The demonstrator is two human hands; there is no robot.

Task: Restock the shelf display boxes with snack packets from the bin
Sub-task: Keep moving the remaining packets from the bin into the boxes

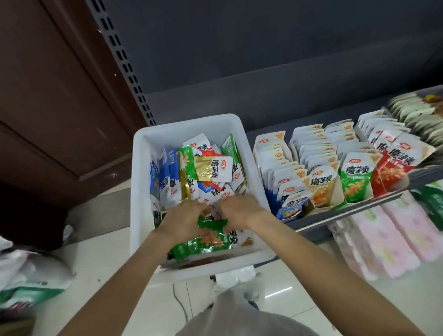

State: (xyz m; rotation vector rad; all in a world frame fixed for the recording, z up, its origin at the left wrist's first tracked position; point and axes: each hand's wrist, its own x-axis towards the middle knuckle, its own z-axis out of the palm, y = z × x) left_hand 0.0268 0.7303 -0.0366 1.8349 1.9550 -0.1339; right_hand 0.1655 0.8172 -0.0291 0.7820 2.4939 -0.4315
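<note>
Both bare hands down in the white rectangular plastic bin (139,187), left hand (186,218) and right hand (239,210) with fingers curled onto a glossy green snack packet (206,242) at the near end. Farther in, mixed foil snack packets (210,168). Beyond, right, cardboard shelf display boxes (338,195) lined with packets.

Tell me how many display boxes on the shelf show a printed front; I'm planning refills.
4: blue box nearest the bin, then orange, green, red. More may lie farther right, blurred.
</note>
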